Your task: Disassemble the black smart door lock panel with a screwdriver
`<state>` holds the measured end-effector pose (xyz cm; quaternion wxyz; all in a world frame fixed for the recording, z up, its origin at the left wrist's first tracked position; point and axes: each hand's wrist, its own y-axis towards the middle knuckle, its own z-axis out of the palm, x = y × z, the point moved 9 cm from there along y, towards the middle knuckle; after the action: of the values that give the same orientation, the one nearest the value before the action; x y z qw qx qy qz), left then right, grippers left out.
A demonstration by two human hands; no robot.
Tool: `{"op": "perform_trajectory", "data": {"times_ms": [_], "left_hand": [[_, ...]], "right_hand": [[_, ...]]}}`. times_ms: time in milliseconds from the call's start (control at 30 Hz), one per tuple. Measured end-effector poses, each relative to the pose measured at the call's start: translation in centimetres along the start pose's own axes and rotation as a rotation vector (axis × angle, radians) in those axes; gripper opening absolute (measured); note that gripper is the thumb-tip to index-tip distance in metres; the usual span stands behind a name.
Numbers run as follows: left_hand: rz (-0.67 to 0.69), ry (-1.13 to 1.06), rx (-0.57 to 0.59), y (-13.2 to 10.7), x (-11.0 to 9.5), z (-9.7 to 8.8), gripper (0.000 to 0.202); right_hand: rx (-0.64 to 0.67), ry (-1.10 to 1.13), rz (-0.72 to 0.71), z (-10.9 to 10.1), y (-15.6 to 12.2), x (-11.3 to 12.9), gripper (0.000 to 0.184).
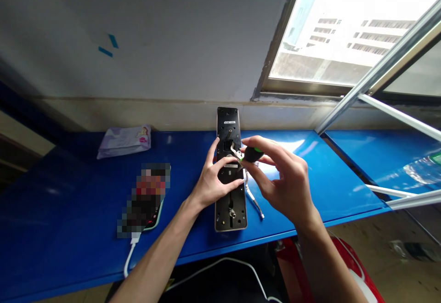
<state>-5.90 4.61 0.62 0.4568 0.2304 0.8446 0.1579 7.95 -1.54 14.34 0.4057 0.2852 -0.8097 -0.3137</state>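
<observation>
A long black door lock panel (pixel 230 197) lies back side up on the blue table, its far end near the wall. My left hand (pixel 212 181) spans its middle, with fingers spread and thumb at the right edge, holding it. My right hand (pixel 284 174) pinches the black and green handle of a screwdriver (pixel 253 154) above the panel's right side. The screwdriver's tip is too small to make out near my left fingertips. From the panel's middle a white cable (pixel 253 197) runs over the right edge onto the table.
A phone (pixel 156 216) with a white charging cable (pixel 129 255) lies to the left on the blue table (pixel 86 216). Behind it sits a pale purple packet (pixel 126 140) by the wall. A metal frame (pixel 365 73) stands at the right, beside the window.
</observation>
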Motion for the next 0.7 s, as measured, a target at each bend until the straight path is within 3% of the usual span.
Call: {"op": "perform_trajectory", "data": {"times_ms": [100,233,433,567,700], "left_hand": [[0.006,-0.006,-0.002,0.0,0.0,0.0,0.048],[0.019,-0.01,-0.009,-0.1,0.0,0.0,0.048],[0.003,-0.051,-0.011,0.0,-0.1,-0.1,0.048],[-0.023,-0.08,-0.017,0.1,0.2,-0.2,0.045],[-0.048,-0.117,-0.022,0.1,0.4,-0.3,0.043]], "right_hand": [[0.053,-0.022,-0.031,0.4,0.1,0.4,0.042],[-0.015,-0.077,-0.074,0.3,-0.1,0.9,0.042],[-0.144,-0.002,0.086,-0.9,-1.5,-1.2,0.04],[-0.316,-0.017,0.184,-3.0,-2.7,-2.7,0.042],[-0.663,-0.005,0.304,-6.7,-4.4,-4.4,0.048]]}}
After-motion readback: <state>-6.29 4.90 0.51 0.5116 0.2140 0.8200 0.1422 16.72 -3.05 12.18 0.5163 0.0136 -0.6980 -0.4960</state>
